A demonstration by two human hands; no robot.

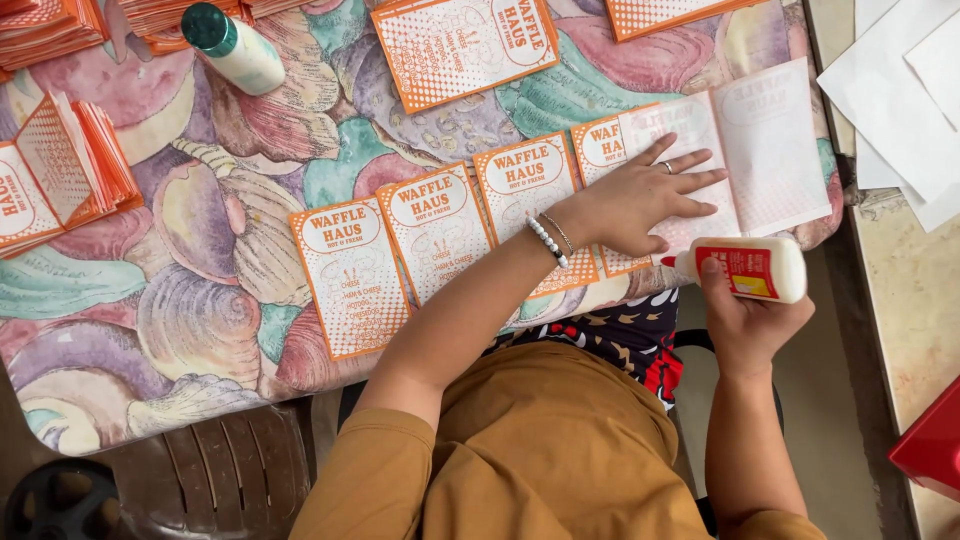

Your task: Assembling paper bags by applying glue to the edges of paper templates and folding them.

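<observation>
My left hand lies flat, fingers spread, on a pale opened paper sleeve at the table's near edge. My right hand grips a white glue bottle with a red label, held sideways just off the table edge; its red nozzle points left toward the sleeve. A row of orange-and-white printed paper sleeves lies overlapping to the left of my left hand.
A shell-patterned cloth covers the table. A green-capped white bottle lies at the back. Stacks of orange sleeves sit at left and along the far edge. White sheets lie at right; a brown plastic chair is below.
</observation>
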